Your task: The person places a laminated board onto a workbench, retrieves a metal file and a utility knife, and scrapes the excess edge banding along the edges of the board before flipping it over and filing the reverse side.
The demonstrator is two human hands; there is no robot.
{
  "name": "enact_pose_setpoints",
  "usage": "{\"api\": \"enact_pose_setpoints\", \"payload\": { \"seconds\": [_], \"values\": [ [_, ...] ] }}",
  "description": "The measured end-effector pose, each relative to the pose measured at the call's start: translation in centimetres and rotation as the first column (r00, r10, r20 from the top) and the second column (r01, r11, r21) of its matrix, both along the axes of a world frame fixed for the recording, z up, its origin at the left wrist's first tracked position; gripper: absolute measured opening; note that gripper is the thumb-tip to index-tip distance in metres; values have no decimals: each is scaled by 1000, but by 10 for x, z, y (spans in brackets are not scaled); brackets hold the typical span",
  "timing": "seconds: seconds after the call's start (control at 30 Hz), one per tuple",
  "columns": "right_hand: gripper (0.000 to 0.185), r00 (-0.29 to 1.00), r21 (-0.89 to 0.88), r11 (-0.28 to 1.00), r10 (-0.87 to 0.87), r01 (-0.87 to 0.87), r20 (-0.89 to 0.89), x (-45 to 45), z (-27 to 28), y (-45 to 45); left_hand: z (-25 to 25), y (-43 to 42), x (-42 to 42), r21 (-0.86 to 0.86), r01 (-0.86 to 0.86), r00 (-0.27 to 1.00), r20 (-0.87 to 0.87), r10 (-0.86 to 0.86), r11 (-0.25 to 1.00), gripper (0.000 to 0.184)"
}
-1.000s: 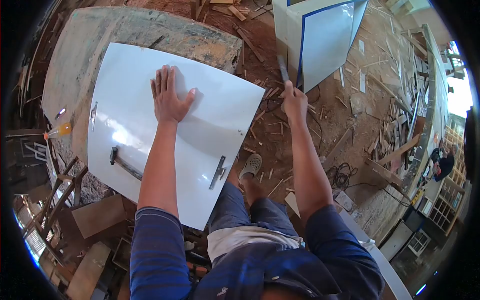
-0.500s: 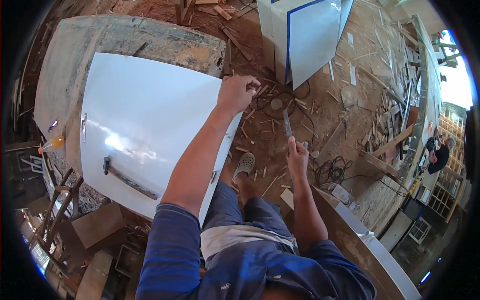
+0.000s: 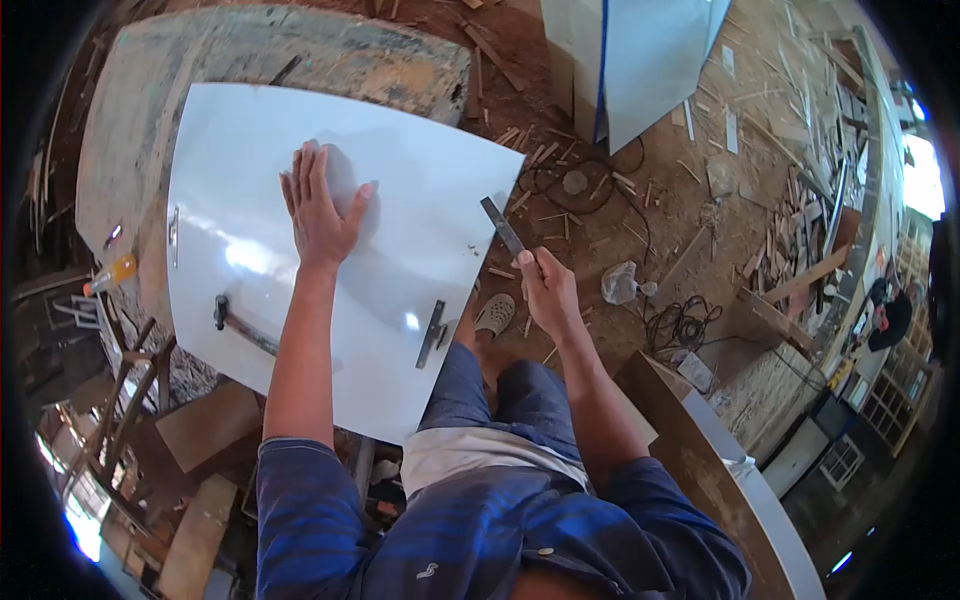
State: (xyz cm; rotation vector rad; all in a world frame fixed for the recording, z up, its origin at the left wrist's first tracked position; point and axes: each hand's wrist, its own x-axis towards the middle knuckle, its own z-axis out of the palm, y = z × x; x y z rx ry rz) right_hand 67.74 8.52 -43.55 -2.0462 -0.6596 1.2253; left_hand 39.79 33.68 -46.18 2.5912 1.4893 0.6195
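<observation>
A glossy white panel (image 3: pixel 400 200) lies on a worn workbench. My left hand (image 3: pixel 325 215) rests flat on it with fingers stretched out. In my right hand (image 3: pixel 550 290) is a flat metal file (image 3: pixel 500 225), its far end over the panel's right edge. A hammer (image 3: pixel 248 333) lies on the panel, its handle partly hidden by my left forearm. Near the panel's lower right edge is a dark metal strip (image 3: pixel 431 335) beside a small metal fitting. Another metal fitting (image 3: pixel 174 237) sits at the left edge.
Behind the panel the workbench (image 3: pixel 130 130) shows, with an orange bottle (image 3: pixel 112 273) at its side. A white cabinet piece (image 3: pixel 655 75) stands at the back. Wood scraps, cable (image 3: pixel 683 322) and a plastic bag (image 3: pixel 620 284) litter the floor. A long board (image 3: pixel 720 470) is at my right.
My left hand has moved left from the panel's right edge and now lies flat on its surface. My right hand has brought the file left, to the panel's edge.
</observation>
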Motion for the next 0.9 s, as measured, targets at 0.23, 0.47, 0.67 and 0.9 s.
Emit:
{"api": "enact_pose_setpoints", "payload": {
  "seconds": [0.23,0.47,0.67,0.9],
  "values": [
    [43,995,-21,1000,-17,20,103,17,-8,6,-4,-5,-2,-29,-25,1000,5,25,999,86],
    [42,970,-15,996,94,-94,226,-25,-1,44,-7,-6,-2,-14,-37,999,-8,37,999,84],
    [40,955,5,999,46,-50,294,-46,-13,30,-9,-9,-7,-24,-44,999,-1,44,999,84],
    [45,983,-8,999,-41,43,178,-28,-14,15,-8,-5,-4,-21,-55,998,6,55,998,83]
  ]
}}
